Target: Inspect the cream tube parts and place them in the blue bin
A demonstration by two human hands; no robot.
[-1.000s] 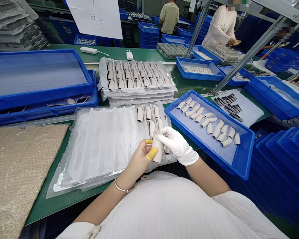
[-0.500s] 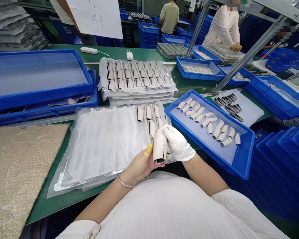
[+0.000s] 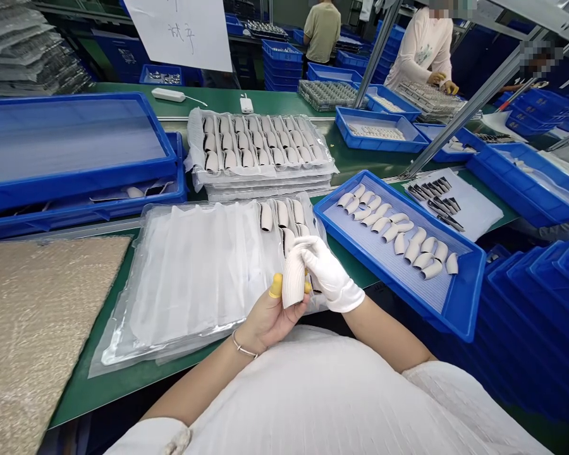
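Both hands hold one beige curved shell piece (image 3: 294,278) close to my body, over the near edge of a clear plastic blister tray (image 3: 194,278). My left hand (image 3: 268,316), bare with yellow finger cots, grips the piece from below. My right hand (image 3: 329,272), in a white glove, closes over its top right side. A few like pieces (image 3: 282,218) sit in the tray's far right pockets. Just right of my hands, a blue tray (image 3: 455,303) carries rows of the same beige pieces (image 3: 398,230).
A stack of filled blister trays (image 3: 260,151) lies behind. Stacked blue bins (image 3: 76,158) stand at left, a bubble-wrap sheet (image 3: 33,316) at near left, more blue bins (image 3: 535,291) at right. Small dark parts (image 3: 436,199) lie on white paper. Other people work at far benches.
The piece has been turned in my hands, from lying tilted to standing more upright, and lifted slightly. My left thumb has shifted up along its left side.
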